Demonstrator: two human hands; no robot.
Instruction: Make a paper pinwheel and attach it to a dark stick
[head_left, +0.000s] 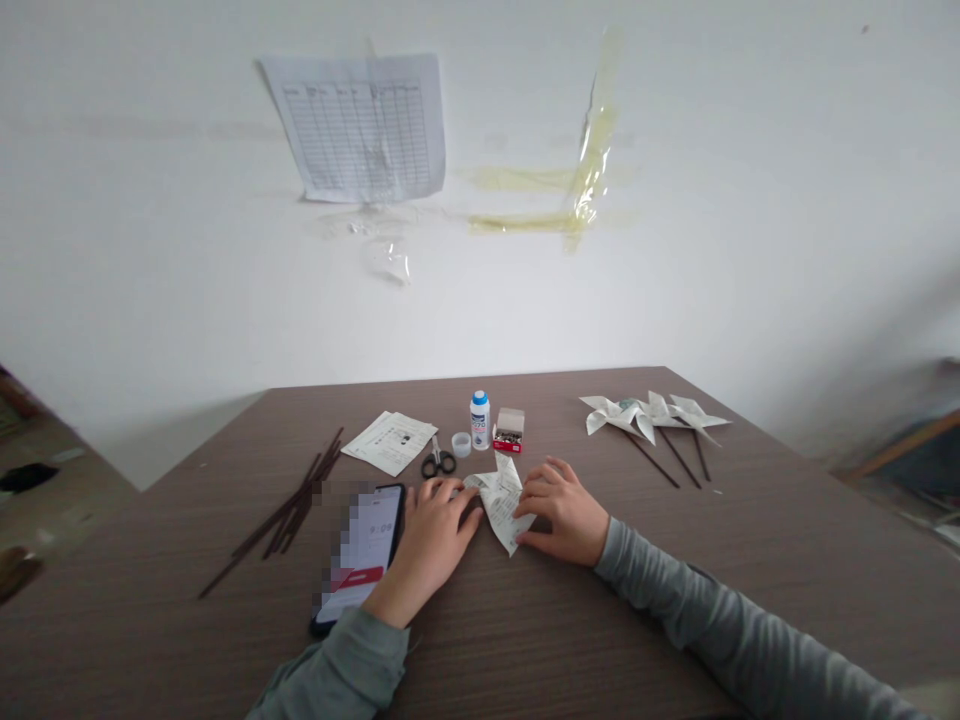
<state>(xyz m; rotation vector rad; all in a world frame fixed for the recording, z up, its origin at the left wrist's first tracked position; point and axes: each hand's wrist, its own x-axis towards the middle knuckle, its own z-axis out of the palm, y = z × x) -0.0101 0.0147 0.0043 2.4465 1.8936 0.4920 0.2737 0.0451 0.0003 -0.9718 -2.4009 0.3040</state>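
Observation:
A partly folded printed-paper pinwheel (504, 505) lies on the table between my hands. My right hand (561, 512) grips its right side, with the thumb at the lower edge and the fingers curled over the paper. On the other side, my left hand (436, 525) rests with its fingers apart, the fingertips by the pinwheel's left blade. Whether those fingertips press on the paper is hard to see. Just beyond the pinwheel stand a white glue bottle with a blue cap (480, 422) and a small red open box of metal pins (508, 432).
Black-handled scissors (438, 463) and a small clear cup (461, 444) sit behind my left hand. Printed paper sheets (390, 442), dark thin sticks (289, 505) and a phone (364, 550) lie left. Several finished pinwheels on sticks (652, 415) lie back right, before the wall.

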